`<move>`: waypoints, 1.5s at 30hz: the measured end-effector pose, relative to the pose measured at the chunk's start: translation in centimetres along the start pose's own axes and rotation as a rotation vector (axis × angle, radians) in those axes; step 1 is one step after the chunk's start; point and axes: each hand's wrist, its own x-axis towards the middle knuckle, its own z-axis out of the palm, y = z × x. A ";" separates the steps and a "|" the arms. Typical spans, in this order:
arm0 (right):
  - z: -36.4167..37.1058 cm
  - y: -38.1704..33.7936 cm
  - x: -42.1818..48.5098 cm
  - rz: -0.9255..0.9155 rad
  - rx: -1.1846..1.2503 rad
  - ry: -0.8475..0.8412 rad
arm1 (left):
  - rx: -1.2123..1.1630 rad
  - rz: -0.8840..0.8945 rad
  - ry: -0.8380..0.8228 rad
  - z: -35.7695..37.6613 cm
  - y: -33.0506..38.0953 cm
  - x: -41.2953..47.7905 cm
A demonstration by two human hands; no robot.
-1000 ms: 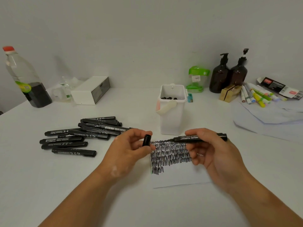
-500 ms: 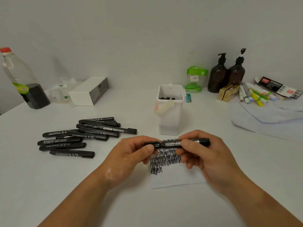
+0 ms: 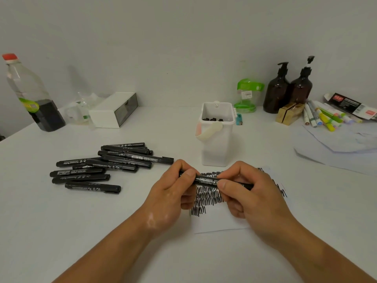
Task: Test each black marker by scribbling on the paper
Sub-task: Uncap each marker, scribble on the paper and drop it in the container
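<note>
Far left at the back of the white surface (image 3: 61, 231): plastic bottle (image 3: 30, 94), red cap, dark liquid in the bottom part. Beside it a clear jug (image 3: 78, 111), then a white box (image 3: 110, 113) with a dark front panel. Nearer, left of centre: loose pile of black markers (image 3: 106, 166), all capped, lying flat, mostly crosswise, several overlapping.

Centre front: left hand (image 3: 173, 195) has its thumb and fingers curled round the left end of one black marker (image 3: 208, 179). The marker is roughly level, raised just over the paper (image 3: 214, 223). Right hand (image 3: 253, 197) grips the same marker on its right part, thumb on the barrel and fingers curled round it. Cannot tell the cap seam under the fingers. The paper lies flat under both hands, its upper part filled with rows of black scribble, the lower strip blank.

Just behind the paper: white bin (image 3: 216, 146) with a cream handle and dark marker ends inside. Behind that a green-lidded clear container (image 3: 247, 94) and a small blue lighter (image 3: 239, 119). Right: two brown pump bottles (image 3: 277, 92), touching; gold boxes (image 3: 287, 115) in front; a heap of coloured markers (image 3: 324, 117); a printed packet (image 3: 350, 105); loose sheets (image 3: 336, 148) at the far right.
</note>
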 end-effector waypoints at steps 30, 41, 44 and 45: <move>0.3 -0.1 -0.2 -0.087 -0.110 0.081 | 0.302 0.182 -0.025 -1.5 0.4 0.2; -0.9 -0.3 0.2 -0.196 -0.314 0.119 | 0.524 0.174 -0.082 -2.2 -0.2 0.4; -2.5 -3.3 0.6 -0.310 -0.369 0.219 | 0.471 0.162 -0.006 -3.2 0.0 0.8; -3.0 -4.8 0.8 -0.357 -0.392 0.251 | 0.435 0.157 0.025 -3.5 0.0 0.9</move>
